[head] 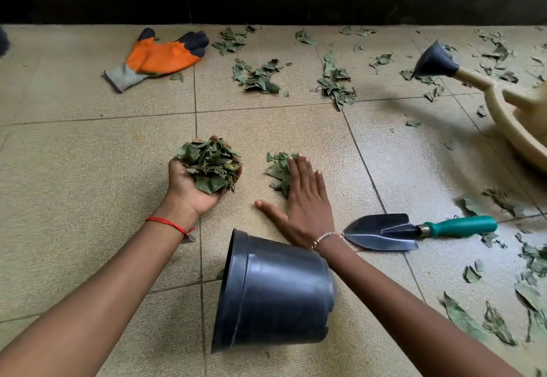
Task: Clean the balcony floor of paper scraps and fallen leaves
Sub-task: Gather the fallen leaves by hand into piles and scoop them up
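Green leaves (210, 166) cupped in left hand (188, 191), right hand (305, 202) atop pile (277, 169)

Soft, even daylight with faint shadows, wide-angle bending at the edges, and slight blur toward the right side.

No readable text, label, brand, number or sign anywhere.

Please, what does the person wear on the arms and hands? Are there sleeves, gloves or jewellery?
No sleeves or gloves show; both forearms are bare. At the wrist of the left hand is a thin red thread bracelet with a small metallic piece hanging from it. At the wrist of the right hand is a thin, pale beaded bracelet.
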The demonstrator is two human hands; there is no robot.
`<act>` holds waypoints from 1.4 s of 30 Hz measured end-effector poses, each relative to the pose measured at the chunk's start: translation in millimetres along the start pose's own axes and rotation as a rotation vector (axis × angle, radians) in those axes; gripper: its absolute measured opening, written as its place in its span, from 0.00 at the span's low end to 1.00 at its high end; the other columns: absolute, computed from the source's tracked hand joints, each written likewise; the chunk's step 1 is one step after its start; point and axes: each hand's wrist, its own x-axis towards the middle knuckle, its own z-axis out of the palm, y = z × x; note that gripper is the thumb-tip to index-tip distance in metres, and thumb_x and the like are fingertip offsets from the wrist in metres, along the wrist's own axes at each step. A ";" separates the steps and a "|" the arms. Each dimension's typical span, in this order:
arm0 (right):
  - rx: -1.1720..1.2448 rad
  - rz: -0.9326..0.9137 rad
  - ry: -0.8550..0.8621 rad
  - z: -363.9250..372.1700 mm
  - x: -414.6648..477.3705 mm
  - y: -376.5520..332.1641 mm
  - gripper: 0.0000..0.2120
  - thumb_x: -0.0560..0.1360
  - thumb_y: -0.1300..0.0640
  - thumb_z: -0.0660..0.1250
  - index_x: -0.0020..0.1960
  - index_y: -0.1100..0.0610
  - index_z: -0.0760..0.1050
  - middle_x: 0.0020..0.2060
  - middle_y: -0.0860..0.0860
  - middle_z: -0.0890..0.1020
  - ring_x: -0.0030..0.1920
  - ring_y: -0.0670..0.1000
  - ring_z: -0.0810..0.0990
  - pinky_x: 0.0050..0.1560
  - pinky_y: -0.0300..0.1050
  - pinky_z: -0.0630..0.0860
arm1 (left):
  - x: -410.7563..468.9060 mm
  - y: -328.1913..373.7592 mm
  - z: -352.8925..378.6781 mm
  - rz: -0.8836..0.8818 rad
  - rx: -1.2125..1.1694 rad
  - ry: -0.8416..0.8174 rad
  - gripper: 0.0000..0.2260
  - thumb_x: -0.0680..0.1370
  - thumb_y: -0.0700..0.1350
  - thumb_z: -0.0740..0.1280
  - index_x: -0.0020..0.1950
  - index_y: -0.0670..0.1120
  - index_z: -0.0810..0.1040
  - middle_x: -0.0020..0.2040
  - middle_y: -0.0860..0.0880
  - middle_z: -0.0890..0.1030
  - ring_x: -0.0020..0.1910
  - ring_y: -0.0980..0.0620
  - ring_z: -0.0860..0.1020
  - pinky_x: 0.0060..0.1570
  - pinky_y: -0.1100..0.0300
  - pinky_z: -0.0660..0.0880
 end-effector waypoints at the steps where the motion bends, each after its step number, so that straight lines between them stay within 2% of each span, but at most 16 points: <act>1: 0.004 -0.019 0.000 -0.9 6.2 0.3 0.48 0.66 0.25 0.37 0.75 0.54 0.32 0.74 0.52 0.35 0.74 0.48 0.32 0.71 0.44 0.29 | 0.0 0.0 -0.4 0.003 0.009 0.000 0.11 0.66 0.47 0.59 0.34 0.46 0.81 0.39 0.47 0.82 0.36 0.49 0.81 0.39 0.53 0.80; 5: 0.034 -0.085 0.021 -6.7 32.7 0.7 0.48 0.64 0.24 0.42 0.76 0.51 0.40 0.76 0.53 0.41 0.75 0.51 0.38 0.73 0.47 0.35 | -0.6 2.9 -2.6 0.015 0.010 0.000 0.10 0.66 0.47 0.59 0.40 0.47 0.78 0.39 0.47 0.82 0.36 0.49 0.81 0.40 0.53 0.80; 8: 0.068 -0.147 0.001 -11.7 47.2 -0.4 0.42 0.69 0.26 0.52 0.76 0.45 0.48 0.76 0.53 0.48 0.76 0.52 0.44 0.74 0.47 0.38 | 0.3 4.2 -5.2 0.010 0.015 0.004 0.09 0.67 0.47 0.59 0.38 0.47 0.79 0.40 0.47 0.82 0.36 0.49 0.81 0.41 0.53 0.79; 10: 0.082 -0.224 -0.028 -14.6 52.7 -1.0 0.33 0.74 0.34 0.57 0.75 0.46 0.54 0.76 0.53 0.52 0.76 0.52 0.47 0.73 0.45 0.41 | 0.7 4.5 -6.8 0.007 0.014 0.009 0.09 0.67 0.47 0.60 0.37 0.47 0.80 0.41 0.47 0.81 0.37 0.49 0.81 0.41 0.53 0.79; 12: 0.138 -0.321 -0.032 -16.5 53.4 -2.3 0.26 0.78 0.44 0.58 0.73 0.51 0.61 0.74 0.54 0.59 0.75 0.53 0.53 0.72 0.42 0.47 | 0.5 4.2 -7.6 0.006 0.011 0.010 0.11 0.67 0.47 0.60 0.35 0.47 0.81 0.40 0.47 0.81 0.36 0.49 0.81 0.41 0.53 0.80; 16: 0.268 -0.449 0.046 -14.0 48.3 -1.6 0.15 0.79 0.57 0.60 0.64 0.61 0.73 0.65 0.58 0.72 0.66 0.55 0.69 0.63 0.36 0.62 | -0.8 4.3 -6.0 0.005 0.018 0.002 0.12 0.66 0.47 0.59 0.32 0.47 0.82 0.39 0.47 0.82 0.35 0.49 0.81 0.39 0.54 0.81; 20: 0.259 -0.457 0.084 -5.8 51.3 -1.6 0.10 0.79 0.61 0.59 0.55 0.66 0.74 0.55 0.60 0.75 0.55 0.57 0.74 0.56 0.42 0.68 | -1.1 3.9 -4.4 -0.001 0.008 -0.012 0.12 0.67 0.47 0.59 0.33 0.47 0.81 0.39 0.47 0.82 0.34 0.49 0.81 0.39 0.54 0.81; 24: -0.024 -0.491 0.255 -1.0 58.6 -2.9 0.15 0.78 0.50 0.54 0.48 0.60 0.73 0.46 0.55 0.77 0.46 0.56 0.74 0.47 0.47 0.66 | -1.9 2.9 -2.8 -0.002 0.030 -0.015 0.12 0.66 0.47 0.59 0.32 0.47 0.82 0.38 0.47 0.82 0.34 0.49 0.82 0.38 0.53 0.80; 27: -0.142 -0.451 0.264 -6.5 66.7 -3.5 0.17 0.77 0.46 0.55 0.47 0.59 0.73 0.42 0.54 0.77 0.41 0.56 0.76 0.35 0.46 0.69 | -2.7 1.6 -2.4 -0.008 0.032 -0.022 0.12 0.66 0.47 0.59 0.33 0.47 0.81 0.38 0.47 0.82 0.34 0.50 0.82 0.38 0.53 0.80; 31: -0.125 -0.398 0.267 -6.0 76.1 -2.0 0.12 0.75 0.56 0.67 0.38 0.63 0.74 0.32 0.57 0.77 0.28 0.58 0.76 0.24 0.40 0.61 | -3.2 0.6 -3.9 -0.009 0.036 -0.032 0.10 0.67 0.48 0.60 0.37 0.47 0.80 0.38 0.47 0.82 0.34 0.49 0.81 0.40 0.54 0.80; 34: -0.073 -0.399 0.277 -4.0 72.6 -4.0 0.12 0.72 0.62 0.69 0.32 0.63 0.73 0.25 0.58 0.75 0.20 0.58 0.72 0.22 0.39 0.60 | -3.4 0.8 -6.4 -0.013 0.037 -0.041 0.11 0.68 0.49 0.61 0.35 0.47 0.81 0.38 0.48 0.82 0.35 0.49 0.81 0.41 0.55 0.79; 36: -0.039 -0.403 0.295 -8.1 72.4 -3.6 0.13 0.73 0.62 0.67 0.31 0.64 0.72 0.24 0.58 0.75 0.20 0.58 0.73 0.23 0.40 0.61 | -3.6 1.0 -7.5 -0.020 0.036 -0.041 0.10 0.69 0.49 0.61 0.36 0.47 0.81 0.38 0.48 0.82 0.35 0.50 0.81 0.41 0.55 0.79; 38: 0.092 -0.240 0.238 -19.3 75.8 -4.6 0.17 0.77 0.60 0.63 0.31 0.63 0.71 0.26 0.59 0.75 0.25 0.56 0.72 0.28 0.42 0.62 | -3.8 0.9 -7.9 -0.028 0.027 -0.037 0.10 0.69 0.49 0.61 0.36 0.47 0.80 0.38 0.48 0.82 0.34 0.50 0.81 0.41 0.55 0.80; 39: 0.260 -0.106 0.201 -25.7 77.3 -4.3 0.19 0.78 0.59 0.62 0.29 0.61 0.69 0.25 0.57 0.73 0.25 0.53 0.69 0.28 0.42 0.62 | -4.0 0.8 -7.7 -0.029 0.026 -0.038 0.10 0.69 0.49 0.61 0.35 0.47 0.81 0.38 0.48 0.82 0.34 0.50 0.82 0.41 0.55 0.80; 40: 0.482 0.045 0.189 -32.4 78.8 -3.1 0.21 0.78 0.58 0.63 0.26 0.59 0.66 0.22 0.54 0.70 0.23 0.50 0.65 0.25 0.39 0.61 | -4.1 0.6 -7.7 -0.027 0.029 -0.037 0.11 0.68 0.49 0.61 0.35 0.47 0.81 0.38 0.48 0.82 0.34 0.50 0.82 0.40 0.55 0.80; 42: 1.103 0.362 0.151 -44.6 81.0 4.8 0.21 0.77 0.59 0.64 0.27 0.56 0.64 0.19 0.49 0.65 0.19 0.45 0.60 0.18 0.35 0.58 | -4.7 1.0 -6.7 -0.022 0.024 -0.031 0.11 0.67 0.48 0.61 0.36 0.47 0.81 0.38 0.47 0.82 0.34 0.49 0.82 0.39 0.54 0.80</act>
